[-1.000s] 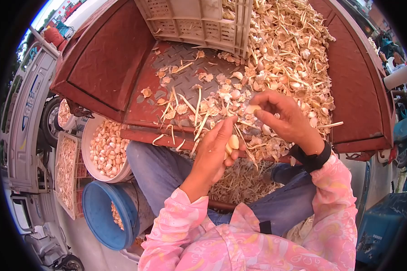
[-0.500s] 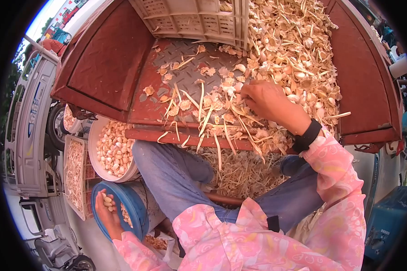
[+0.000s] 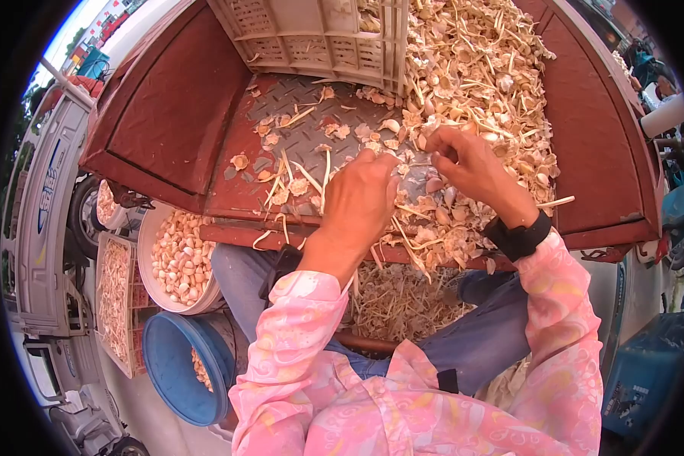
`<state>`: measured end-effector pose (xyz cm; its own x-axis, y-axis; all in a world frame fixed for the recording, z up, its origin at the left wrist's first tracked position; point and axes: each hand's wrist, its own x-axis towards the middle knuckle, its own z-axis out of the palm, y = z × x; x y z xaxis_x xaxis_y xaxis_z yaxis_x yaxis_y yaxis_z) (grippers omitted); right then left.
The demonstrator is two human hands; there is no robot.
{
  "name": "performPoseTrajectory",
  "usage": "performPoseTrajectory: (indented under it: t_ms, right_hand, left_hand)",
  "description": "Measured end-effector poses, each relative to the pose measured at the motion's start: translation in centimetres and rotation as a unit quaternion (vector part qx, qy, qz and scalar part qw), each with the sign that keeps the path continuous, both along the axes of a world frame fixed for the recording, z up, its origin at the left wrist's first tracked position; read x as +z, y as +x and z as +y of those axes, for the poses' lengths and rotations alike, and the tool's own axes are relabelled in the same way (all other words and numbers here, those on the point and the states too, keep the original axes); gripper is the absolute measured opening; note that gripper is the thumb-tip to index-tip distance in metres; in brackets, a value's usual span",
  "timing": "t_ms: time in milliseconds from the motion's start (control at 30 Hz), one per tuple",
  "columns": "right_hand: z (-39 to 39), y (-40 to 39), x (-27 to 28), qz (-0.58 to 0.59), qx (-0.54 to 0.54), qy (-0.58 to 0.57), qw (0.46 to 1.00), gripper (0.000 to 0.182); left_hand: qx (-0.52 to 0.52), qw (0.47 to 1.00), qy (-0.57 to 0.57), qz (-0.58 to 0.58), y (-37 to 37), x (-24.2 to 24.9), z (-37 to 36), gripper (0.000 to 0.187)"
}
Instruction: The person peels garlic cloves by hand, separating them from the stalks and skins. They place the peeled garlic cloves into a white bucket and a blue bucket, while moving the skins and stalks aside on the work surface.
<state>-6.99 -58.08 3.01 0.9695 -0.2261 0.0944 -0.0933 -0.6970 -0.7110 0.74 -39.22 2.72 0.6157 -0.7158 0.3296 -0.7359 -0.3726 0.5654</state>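
Observation:
My left hand [image 3: 361, 196] reaches over the front of the red metal bed [image 3: 239, 182], back upward, fingers curled down among garlic skins and stems. Whatever those fingers hold is hidden beneath them. Close by on the right, my right hand [image 3: 475, 169] has its thumb and forefinger bent toward each other; anything between them is too small to make out. Around both hands lie papery garlic skins [image 3: 300, 186], long dry stems and a few loose cloves [image 3: 390, 125]. A deep pile of garlic cloves and husks [image 3: 482, 83] spreads behind the right hand.
A pale plastic crate [image 3: 323, 64] stands at the back of the bed. To the left are a white bucket of cloves [image 3: 181, 262], a blue bucket [image 3: 163, 365] with cloves inside, and a crate of husks [image 3: 116, 296]. Husks and stems [image 3: 403, 296] cover the ground between my legs.
My left hand has left the blue bucket, where it held several cloves, and come up beside the right hand over the bed. My right hand has shifted slightly right.

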Motion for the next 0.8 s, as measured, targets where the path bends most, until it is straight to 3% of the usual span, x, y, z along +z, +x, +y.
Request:
performPoseTrajectory:
  t_ms: [133, 267, 400, 500, 533, 600, 800]
  right_hand:
    - [-0.3, -1.1, -1.2, -0.035, 0.039, -0.092, 0.994, 0.014]
    - [-0.9, -1.5, -0.6, -0.058, -0.002, -0.08, 0.995, 0.011]
    - [-1.0, -1.3, -0.4, -0.059, 0.025, -0.147, 0.987, 0.008]
    - [-0.4, -1.4, -0.2, -0.043, 0.069, -0.175, 0.981, 0.009]
    - [-0.3, -1.4, -0.3, -0.035, 0.076, -0.181, 0.98, 0.009]
    - [0.2, -1.2, -0.3, -0.03, 0.091, -0.195, 0.976, 0.01]
    - [0.1, -1.1, -1.2, 0.024, 0.107, -0.246, 0.963, 0.009]
  left_hand:
    - [0.043, 0.982, 0.181, -0.031, 0.7, -2.4, -4.6, 0.016]
    - [0.016, 0.983, 0.183, -0.002, 2.0, -2.2, -2.9, 0.017]
    - [0.024, 0.987, 0.155, -0.02, 1.6, -2.1, -1.8, 0.021]
    - [-0.003, 0.993, -0.014, 0.116, 1.5, -1.8, -0.4, 0.026]
    - [-0.011, 0.97, -0.075, 0.232, 1.2, -1.8, 0.0, 0.027]
    - [-0.02, 0.874, -0.194, 0.445, 0.6, -1.4, 1.1, 0.031]
    - [-0.036, 0.74, -0.32, 0.59, -2.1, -1.2, 2.1, 0.033]
